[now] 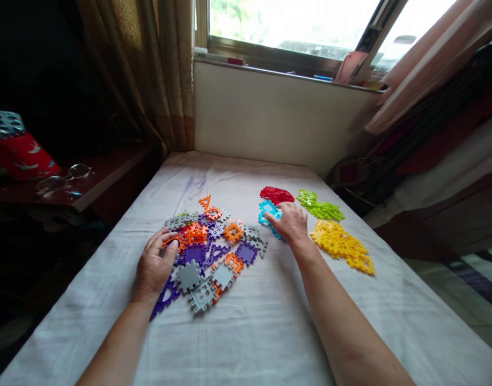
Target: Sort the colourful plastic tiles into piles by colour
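A mixed pile of flat plastic interlocking tiles, with purple tiles (195,254), grey tiles (189,275) and orange tiles (233,232), lies on the bed sheet. My left hand (155,262) rests at the pile's left edge, fingers and thumb apart around an orange tile (174,241); a firm hold on it does not show. To the right of the pile, my right hand (292,222) lies over a small group of light blue tiles (267,208). Its thumb and forefinger are spread, touching the blue tiles, and the other fingers are partly hidden.
Beyond my right hand lie red tiles (277,194), with lime green tiles (326,209) and yellow tiles (342,244) farther right. A dark wooden desk (104,174) at left carries glasses (64,179) and a red container (22,155). A low wall (262,115) stands behind the bed.
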`<state>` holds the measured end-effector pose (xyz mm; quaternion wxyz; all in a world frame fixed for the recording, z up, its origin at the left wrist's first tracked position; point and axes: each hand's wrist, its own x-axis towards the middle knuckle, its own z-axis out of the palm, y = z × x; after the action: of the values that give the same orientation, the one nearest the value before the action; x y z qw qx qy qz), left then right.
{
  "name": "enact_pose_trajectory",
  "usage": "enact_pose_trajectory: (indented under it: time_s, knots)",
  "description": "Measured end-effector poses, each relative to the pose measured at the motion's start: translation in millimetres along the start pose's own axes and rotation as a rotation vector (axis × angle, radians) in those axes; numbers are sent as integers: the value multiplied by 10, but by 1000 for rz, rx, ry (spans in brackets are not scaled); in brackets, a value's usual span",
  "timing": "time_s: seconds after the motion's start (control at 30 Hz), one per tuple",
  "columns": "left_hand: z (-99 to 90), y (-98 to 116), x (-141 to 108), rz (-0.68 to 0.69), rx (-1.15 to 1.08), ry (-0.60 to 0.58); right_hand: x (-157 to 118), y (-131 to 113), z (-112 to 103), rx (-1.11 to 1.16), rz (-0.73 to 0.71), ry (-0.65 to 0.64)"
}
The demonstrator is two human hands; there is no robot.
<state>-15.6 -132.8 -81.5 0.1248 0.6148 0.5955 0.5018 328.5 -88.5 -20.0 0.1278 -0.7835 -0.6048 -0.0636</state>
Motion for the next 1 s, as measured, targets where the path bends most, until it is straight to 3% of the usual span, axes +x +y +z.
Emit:
enact_pose_trajectory:
  time_s: [0.13,0.23,0.37,0.47,0.53,0.6,0.67,0.73,0.87,1.0]
  knots:
    - [5,-20,19,4,-4,26,-322,399,-80,-52,80,-10]
    - [10,-40,11,1,-14,29,-481,488,-48,-23,97,16]
    - [-12,-76,8,-5,-14,84,-725,352,132,178,-117,202]
    - [-66,-95,134,36,50,108,-936,160,337,361,-326,233]
    - [-83,-77,323,82,110,71,-1045,50,460,419,-347,206]
    - [-34,-16,577,119,194,-42,-1110,-25,543,432,-319,184]
    - [106,81,847,125,345,-226,-1139,-69,583,426,-292,164]
    - [332,187,1079,114,543,-484,-1149,-92,593,417,-283,135]
    - [872,318,1331,112,588,-624,-1158,-105,595,398,-296,77]
    - [1224,377,1310,200,552,-765,-1160,-117,600,365,-290,55]
